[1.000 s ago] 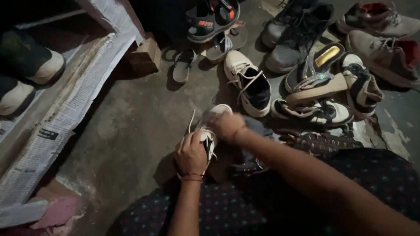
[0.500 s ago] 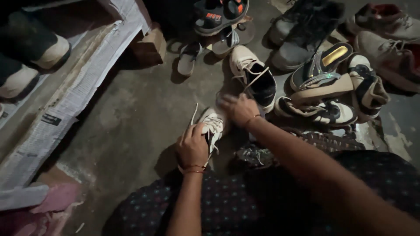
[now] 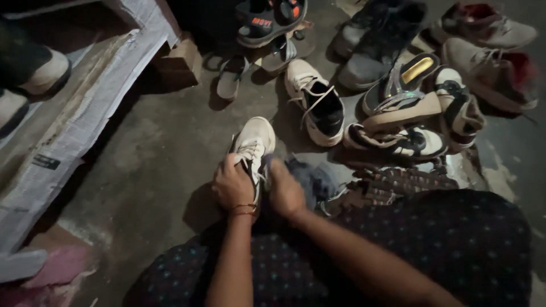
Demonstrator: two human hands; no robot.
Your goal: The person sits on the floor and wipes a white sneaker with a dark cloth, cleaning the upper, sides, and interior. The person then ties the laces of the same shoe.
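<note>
grey concrete floor (image 3: 142, 165) across the frame, dim and bare in the middle. newspaper-lined shelf (image 3: 74, 131) slanting down the left edge, two shoe toes visible on it at upper left. dark dotted garment (image 3: 455, 250) filling the lower right.

heap of shoes (image 3: 398, 85) across the top and upper right: roughly ten pieces counted, some overlapping, so not certain. among them one white and black sneaker (image 3: 315, 102) at top centre, one small white shoe (image 3: 230, 79) left of it, one grey sandal with orange marks (image 3: 270, 20) at the top edge, one shoe with a yellow insole (image 3: 401, 85).

white sneaker (image 3: 253, 145) at centre frame, toe pointing up the frame, heel end between both hands, apparently on or just above the floor. one of it, plus a bit of blue cloth (image 3: 310, 176) just right.

left hand (image 3: 233, 185) wrapped round the sneaker's left side, grip closed on it. right hand (image 3: 284, 190) curled against the right side near the laces; cannot tell whether pinching a lace or only pressing.

likely light, soft in the upper, stiffer at the sole; best held at sole and heel, laces loose and slippery.
</note>
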